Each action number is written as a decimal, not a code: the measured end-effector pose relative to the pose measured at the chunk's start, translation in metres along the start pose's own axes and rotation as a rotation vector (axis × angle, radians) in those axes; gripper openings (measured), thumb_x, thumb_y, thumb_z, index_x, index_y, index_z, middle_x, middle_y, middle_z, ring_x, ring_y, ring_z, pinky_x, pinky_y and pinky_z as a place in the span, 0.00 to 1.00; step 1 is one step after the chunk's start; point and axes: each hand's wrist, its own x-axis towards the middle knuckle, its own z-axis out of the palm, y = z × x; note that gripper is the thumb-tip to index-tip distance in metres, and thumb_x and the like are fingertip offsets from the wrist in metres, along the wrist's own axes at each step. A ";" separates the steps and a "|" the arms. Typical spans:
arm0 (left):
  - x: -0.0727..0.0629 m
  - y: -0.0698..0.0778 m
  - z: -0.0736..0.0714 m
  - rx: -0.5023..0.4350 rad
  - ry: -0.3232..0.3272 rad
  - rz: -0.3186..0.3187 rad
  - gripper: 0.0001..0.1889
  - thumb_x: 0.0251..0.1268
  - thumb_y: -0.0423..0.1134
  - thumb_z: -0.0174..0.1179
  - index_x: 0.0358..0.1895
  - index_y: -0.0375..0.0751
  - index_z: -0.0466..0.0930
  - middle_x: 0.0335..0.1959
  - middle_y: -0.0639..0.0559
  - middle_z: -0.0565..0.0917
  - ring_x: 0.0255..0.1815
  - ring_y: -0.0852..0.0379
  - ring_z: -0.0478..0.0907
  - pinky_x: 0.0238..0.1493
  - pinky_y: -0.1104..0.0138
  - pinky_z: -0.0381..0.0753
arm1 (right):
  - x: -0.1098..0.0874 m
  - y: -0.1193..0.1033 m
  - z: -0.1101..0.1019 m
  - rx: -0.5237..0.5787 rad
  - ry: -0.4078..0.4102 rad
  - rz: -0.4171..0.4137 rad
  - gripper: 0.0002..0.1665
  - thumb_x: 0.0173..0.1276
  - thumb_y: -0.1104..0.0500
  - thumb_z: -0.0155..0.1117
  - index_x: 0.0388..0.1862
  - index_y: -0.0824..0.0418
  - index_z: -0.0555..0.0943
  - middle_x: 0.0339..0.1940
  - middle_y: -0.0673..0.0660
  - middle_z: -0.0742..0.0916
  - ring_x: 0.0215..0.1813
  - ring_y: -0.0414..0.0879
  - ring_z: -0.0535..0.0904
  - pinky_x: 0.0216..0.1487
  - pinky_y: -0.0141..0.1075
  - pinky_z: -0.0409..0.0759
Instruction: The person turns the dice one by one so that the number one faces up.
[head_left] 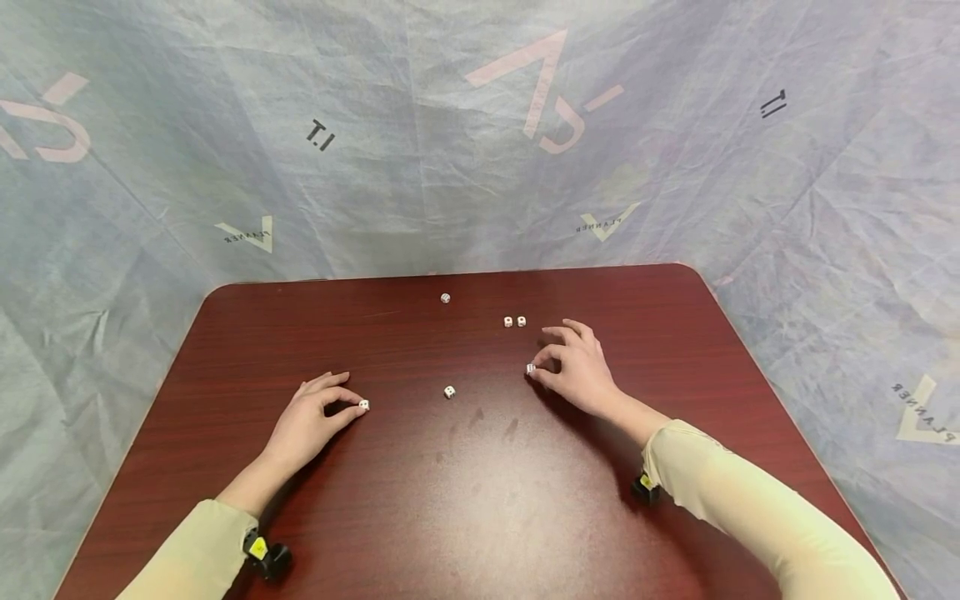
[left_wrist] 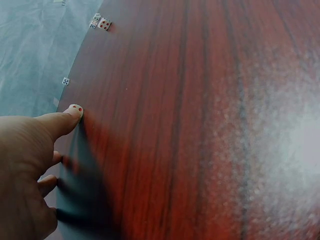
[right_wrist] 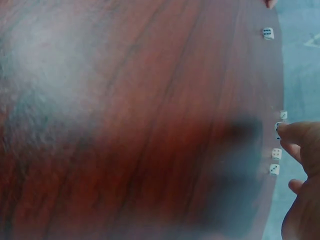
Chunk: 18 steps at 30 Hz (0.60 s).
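My left hand (head_left: 306, 423) pinches a white die (head_left: 363, 405) between thumb and fingertip over the left part of the table. In the left wrist view red pips show on that die (left_wrist: 76, 109), against the thumb. Right of the middle, my right hand (head_left: 576, 368) pinches another die (head_left: 530, 369) at its fingertips; the thumb partly covers this die (right_wrist: 277, 130) in the right wrist view. Between the hands lies a loose die (head_left: 449, 392). Just beyond the right hand, two dice (head_left: 514, 322) sit side by side with a small gap. A further die (head_left: 446, 297) lies near the far edge.
The dark red wooden table (head_left: 465, 500) has rounded far corners and a glare patch near its front. Grey printed cloth (head_left: 420, 167) hangs behind it and along both sides. A black wrist device (head_left: 267, 558) is strapped at the left cuff, another (head_left: 645, 487) at the right.
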 end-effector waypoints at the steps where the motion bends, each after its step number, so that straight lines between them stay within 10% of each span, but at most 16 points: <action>1: 0.000 0.000 0.000 0.000 0.002 0.003 0.06 0.65 0.46 0.72 0.43 0.54 0.90 0.70 0.39 0.75 0.77 0.35 0.60 0.77 0.39 0.52 | -0.001 0.000 0.002 0.000 -0.003 -0.001 0.05 0.60 0.50 0.80 0.32 0.45 0.90 0.69 0.58 0.79 0.79 0.61 0.54 0.75 0.64 0.52; 18: 0.001 -0.001 0.002 -0.002 0.024 0.032 0.06 0.64 0.44 0.74 0.42 0.52 0.90 0.68 0.38 0.76 0.76 0.34 0.62 0.77 0.38 0.51 | -0.005 0.002 0.012 -0.001 -0.021 -0.020 0.05 0.62 0.49 0.79 0.34 0.45 0.90 0.69 0.59 0.79 0.78 0.63 0.56 0.75 0.64 0.53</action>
